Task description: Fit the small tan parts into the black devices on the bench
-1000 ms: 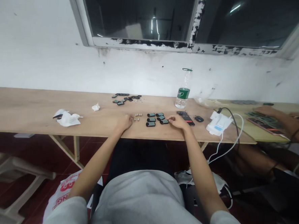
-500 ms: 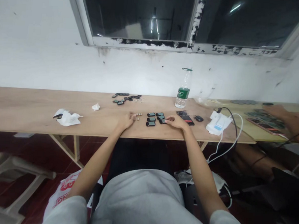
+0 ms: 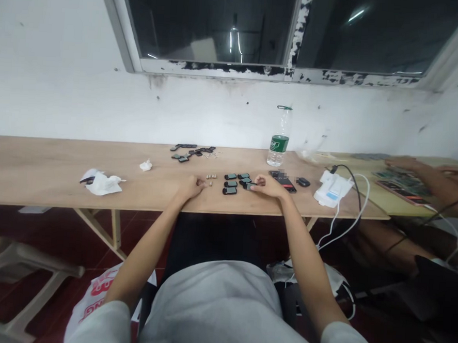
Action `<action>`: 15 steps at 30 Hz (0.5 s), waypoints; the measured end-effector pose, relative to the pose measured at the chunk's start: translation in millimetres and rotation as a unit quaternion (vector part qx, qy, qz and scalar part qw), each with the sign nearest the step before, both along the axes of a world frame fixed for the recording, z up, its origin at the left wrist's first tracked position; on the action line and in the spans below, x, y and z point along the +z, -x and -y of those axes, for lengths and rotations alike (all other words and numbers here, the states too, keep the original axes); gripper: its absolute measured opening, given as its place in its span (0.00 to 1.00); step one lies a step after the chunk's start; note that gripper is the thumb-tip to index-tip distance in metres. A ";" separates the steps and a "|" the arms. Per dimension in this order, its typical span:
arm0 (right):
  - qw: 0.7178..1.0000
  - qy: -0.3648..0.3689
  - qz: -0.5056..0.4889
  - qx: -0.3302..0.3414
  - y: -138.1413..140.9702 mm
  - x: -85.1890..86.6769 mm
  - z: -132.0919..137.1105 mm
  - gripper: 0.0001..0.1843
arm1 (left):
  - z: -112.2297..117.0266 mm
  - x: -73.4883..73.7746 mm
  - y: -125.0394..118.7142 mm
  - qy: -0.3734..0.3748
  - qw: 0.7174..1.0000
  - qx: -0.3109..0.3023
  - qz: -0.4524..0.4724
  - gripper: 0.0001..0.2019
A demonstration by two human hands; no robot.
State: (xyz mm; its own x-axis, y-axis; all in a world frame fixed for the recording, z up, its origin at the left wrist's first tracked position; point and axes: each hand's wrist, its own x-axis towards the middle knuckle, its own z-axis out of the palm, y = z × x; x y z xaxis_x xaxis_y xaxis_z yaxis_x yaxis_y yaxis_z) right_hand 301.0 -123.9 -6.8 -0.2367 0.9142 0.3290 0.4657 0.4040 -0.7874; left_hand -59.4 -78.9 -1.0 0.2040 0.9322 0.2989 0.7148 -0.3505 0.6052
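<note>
Several small black devices with grey faces (image 3: 230, 184) lie in two rough columns before me. My right hand (image 3: 265, 186) is closed at the right column, thumb and fingers on the edge of the nearest device (image 3: 248, 185), which looks slightly tilted. To the left, my left hand (image 3: 192, 187) rests low on the wood with its fingertips drawn together; whatever is between them is too small to make out. Just beyond those fingertips is a short row of small pale cylindrical pieces (image 3: 211, 176), with a single one (image 3: 210, 183) nearer me.
More black devices (image 3: 195, 153) are heaped farther back. A water bottle (image 3: 278, 149), phone (image 3: 284, 181), black oval object (image 3: 303, 182) and white box with cables (image 3: 333, 189) stand rightward. Crumpled tissues (image 3: 104, 182) lie left. Another person's hands (image 3: 406, 162) work over green boards at far right.
My left hand has drawn back slightly from the pale pieces. The device at my right fingers has tipped a little. The other person's second hand has come into view.
</note>
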 end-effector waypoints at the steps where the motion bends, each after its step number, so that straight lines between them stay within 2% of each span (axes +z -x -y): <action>1: 1.000 0.000 -0.008 0.006 1.1 2.0 1.3 0.24 | 0.2 0.6 -0.6 -0.010 1.000 -0.003 -0.007 0.09; 3: 0.999 -0.007 -0.028 0.015 4.2 6.6 4.0 0.23 | 2.3 4.4 -2.9 -0.037 0.999 -0.026 -0.020 0.11; 6: 0.998 -0.019 -0.062 0.001 13.1 13.0 7.6 0.22 | 11.4 16.0 -10.6 -0.076 0.992 -0.096 0.021 0.16; 10: 0.994 0.002 -0.106 -0.021 33.6 18.1 10.6 0.21 | 31.0 32.2 -27.2 -0.133 0.974 -0.171 0.062 0.19; 15: 0.986 0.035 -0.160 0.006 59.3 22.1 16.0 0.20 | 49.4 38.9 -42.4 -0.160 0.962 -0.208 0.071 0.17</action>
State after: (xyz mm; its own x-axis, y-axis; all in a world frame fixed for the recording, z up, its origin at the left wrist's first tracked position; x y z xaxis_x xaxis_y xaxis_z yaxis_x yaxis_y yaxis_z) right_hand 241.7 -139.9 15.3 -0.1413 0.9354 0.3242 0.1844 0.3466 -0.9197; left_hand -17.0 -128.3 37.9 0.4754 0.6348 0.6091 0.3904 -0.7726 0.5006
